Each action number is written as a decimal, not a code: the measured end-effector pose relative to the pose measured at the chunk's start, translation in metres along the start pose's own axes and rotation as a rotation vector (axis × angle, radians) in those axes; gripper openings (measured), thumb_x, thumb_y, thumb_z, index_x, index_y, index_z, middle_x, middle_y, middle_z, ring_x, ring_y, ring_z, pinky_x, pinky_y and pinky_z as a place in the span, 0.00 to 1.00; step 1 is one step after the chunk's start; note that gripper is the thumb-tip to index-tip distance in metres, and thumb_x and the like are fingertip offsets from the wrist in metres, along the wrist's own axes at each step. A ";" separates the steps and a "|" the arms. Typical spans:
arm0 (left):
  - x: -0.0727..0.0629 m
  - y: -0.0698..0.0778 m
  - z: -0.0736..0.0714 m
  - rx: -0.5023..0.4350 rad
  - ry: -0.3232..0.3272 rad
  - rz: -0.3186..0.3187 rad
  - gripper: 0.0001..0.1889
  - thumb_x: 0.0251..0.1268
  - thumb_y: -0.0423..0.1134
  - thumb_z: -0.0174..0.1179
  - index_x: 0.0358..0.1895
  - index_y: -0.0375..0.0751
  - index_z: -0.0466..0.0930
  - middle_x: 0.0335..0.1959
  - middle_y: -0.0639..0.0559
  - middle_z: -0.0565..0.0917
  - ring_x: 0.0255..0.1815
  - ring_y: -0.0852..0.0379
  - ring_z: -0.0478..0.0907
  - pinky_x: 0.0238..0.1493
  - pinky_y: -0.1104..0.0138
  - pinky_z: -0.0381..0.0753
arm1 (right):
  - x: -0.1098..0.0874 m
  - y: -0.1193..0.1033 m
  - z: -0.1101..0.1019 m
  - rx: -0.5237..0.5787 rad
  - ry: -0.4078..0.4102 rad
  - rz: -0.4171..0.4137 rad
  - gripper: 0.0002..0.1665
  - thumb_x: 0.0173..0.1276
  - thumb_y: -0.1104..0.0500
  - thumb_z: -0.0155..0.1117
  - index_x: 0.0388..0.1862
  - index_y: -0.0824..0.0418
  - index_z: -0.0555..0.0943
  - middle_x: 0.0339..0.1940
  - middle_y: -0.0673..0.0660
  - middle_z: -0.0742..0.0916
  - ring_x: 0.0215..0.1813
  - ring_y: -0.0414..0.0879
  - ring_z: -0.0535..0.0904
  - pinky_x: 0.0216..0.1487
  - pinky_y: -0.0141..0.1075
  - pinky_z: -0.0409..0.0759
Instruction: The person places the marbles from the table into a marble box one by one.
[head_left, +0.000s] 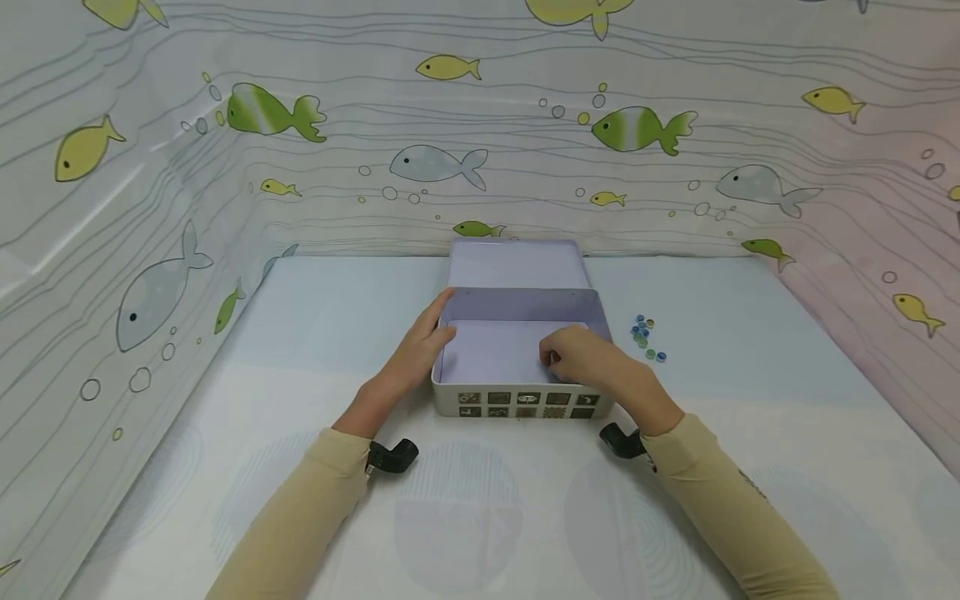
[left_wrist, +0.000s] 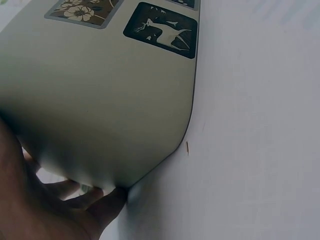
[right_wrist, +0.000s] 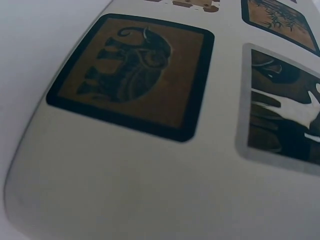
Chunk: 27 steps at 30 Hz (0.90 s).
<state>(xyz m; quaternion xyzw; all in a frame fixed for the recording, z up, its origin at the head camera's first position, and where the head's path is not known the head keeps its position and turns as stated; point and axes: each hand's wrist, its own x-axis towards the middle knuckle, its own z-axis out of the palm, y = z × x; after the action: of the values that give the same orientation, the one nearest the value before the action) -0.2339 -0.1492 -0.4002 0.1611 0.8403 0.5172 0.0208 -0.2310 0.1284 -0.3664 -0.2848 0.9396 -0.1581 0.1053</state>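
A cream tin box [head_left: 450,400] with rows of picture squares on its front stands with its lavender lid [head_left: 517,262] tipped back. My left hand [head_left: 411,357] grips the box's left wall, thumb over the rim and fingers along the outside. In the left wrist view, those fingers [left_wrist: 107,207] lie against the lower outer corner. My right hand [head_left: 583,354] reaches over the front right rim into the box, its fingers curled low inside; I cannot tell whether they pinch something. The right wrist view has only the box front with an elephant picture [right_wrist: 135,77].
Several small blue, green and amber glass beads [head_left: 641,333] lie on the table [head_left: 337,308] to the right of the box. Behind stands a wall covering [head_left: 517,108] printed with fish. A black wrist camera [head_left: 393,456] sits at each cuff.
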 end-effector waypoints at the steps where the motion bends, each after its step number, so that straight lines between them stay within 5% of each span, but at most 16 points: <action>1: 0.001 0.000 0.000 0.003 -0.001 0.001 0.34 0.77 0.37 0.40 0.82 0.46 0.40 0.83 0.52 0.44 0.84 0.51 0.39 0.83 0.50 0.41 | 0.000 0.000 0.000 -0.004 -0.001 0.004 0.11 0.63 0.72 0.58 0.35 0.61 0.86 0.30 0.52 0.86 0.32 0.43 0.74 0.35 0.34 0.76; 16: 0.003 0.001 0.000 0.004 -0.014 -0.019 0.33 0.79 0.37 0.39 0.82 0.49 0.39 0.83 0.52 0.42 0.84 0.51 0.37 0.83 0.50 0.40 | 0.001 0.003 0.002 -0.038 0.087 0.004 0.09 0.67 0.65 0.62 0.43 0.61 0.86 0.35 0.52 0.87 0.34 0.43 0.78 0.37 0.36 0.79; 25: -0.014 0.040 -0.007 0.009 -0.043 -0.046 0.33 0.77 0.34 0.39 0.81 0.39 0.40 0.83 0.43 0.43 0.84 0.45 0.39 0.83 0.48 0.42 | -0.003 0.002 -0.003 -0.079 0.172 -0.042 0.08 0.68 0.62 0.64 0.44 0.62 0.85 0.34 0.52 0.85 0.34 0.43 0.78 0.37 0.37 0.79; 27: -0.011 0.030 -0.006 0.008 -0.036 -0.040 0.33 0.77 0.35 0.39 0.81 0.41 0.39 0.83 0.45 0.43 0.84 0.46 0.38 0.83 0.48 0.41 | -0.006 0.002 -0.006 -0.072 0.187 -0.050 0.09 0.68 0.62 0.64 0.44 0.62 0.85 0.34 0.52 0.86 0.35 0.43 0.78 0.37 0.38 0.79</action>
<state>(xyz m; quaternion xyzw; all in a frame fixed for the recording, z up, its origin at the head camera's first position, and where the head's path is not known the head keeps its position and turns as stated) -0.2177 -0.1448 -0.3730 0.1538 0.8448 0.5105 0.0457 -0.2291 0.1347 -0.3606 -0.2955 0.9431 -0.1525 0.0027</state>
